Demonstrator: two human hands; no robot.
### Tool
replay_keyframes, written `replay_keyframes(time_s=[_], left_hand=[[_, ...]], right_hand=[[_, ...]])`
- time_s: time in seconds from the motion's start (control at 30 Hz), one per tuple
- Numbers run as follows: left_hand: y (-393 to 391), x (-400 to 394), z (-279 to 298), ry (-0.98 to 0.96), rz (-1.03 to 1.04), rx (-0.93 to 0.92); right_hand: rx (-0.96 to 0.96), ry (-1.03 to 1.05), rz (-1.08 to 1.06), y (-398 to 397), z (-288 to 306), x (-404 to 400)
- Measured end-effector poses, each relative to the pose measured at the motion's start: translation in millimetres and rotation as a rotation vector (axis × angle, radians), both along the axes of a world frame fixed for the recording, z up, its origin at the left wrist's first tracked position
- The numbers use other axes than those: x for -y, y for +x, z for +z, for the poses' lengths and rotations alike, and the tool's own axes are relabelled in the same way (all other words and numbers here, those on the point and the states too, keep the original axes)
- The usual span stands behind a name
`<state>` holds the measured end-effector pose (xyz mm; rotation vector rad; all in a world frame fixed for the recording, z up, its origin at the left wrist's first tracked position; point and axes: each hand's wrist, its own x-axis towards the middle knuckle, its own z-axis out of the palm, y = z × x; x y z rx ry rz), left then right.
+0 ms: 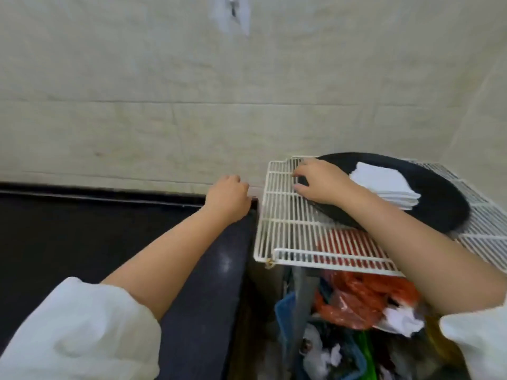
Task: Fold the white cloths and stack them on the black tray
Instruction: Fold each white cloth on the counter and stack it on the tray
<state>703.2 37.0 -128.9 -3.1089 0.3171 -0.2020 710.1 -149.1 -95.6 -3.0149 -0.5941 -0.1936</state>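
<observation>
The round black tray (pixel 439 204) rests on a white wire rack at the right. A stack of folded white cloths (pixel 384 185) lies on the tray, near its far side. My right hand (pixel 321 182) grips the tray's left rim, fingers curled over the edge. My left hand (pixel 229 196) is a closed fist at the far right corner of the black counter, by the wall; nothing shows in it.
The white wire rack (pixel 288 226) sits beside the black counter (pixel 82 242). Under the rack lie red plastic bags (pixel 362 300), a blue basket (pixel 285 311) and crumpled paper. A beige tiled wall (pixel 192 105) rises right behind.
</observation>
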Motion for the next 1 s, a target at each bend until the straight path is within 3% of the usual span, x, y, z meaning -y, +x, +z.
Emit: replay_keyframes(time_s=[0.2, 0.57, 0.8, 1.0], left_hand=[[-119, -224, 4, -0.004, 0.424, 0.084], [-315, -525, 9, 0.027, 1.09, 0.136], [-338, -713, -6, 0.056, 1.241, 0.167], [-321, -869, -4, 0.023, 1.288, 0.118]], right_hand=[[-0.004, 0.07, 0.32, -37, -3, -242], [0.031, 0.163, 0.848, -155, -9, -620], [-0.018, 0.143, 0.978, -156, -34, -827], [-0.099, 0.203, 0.969, -128, -33, -983]])
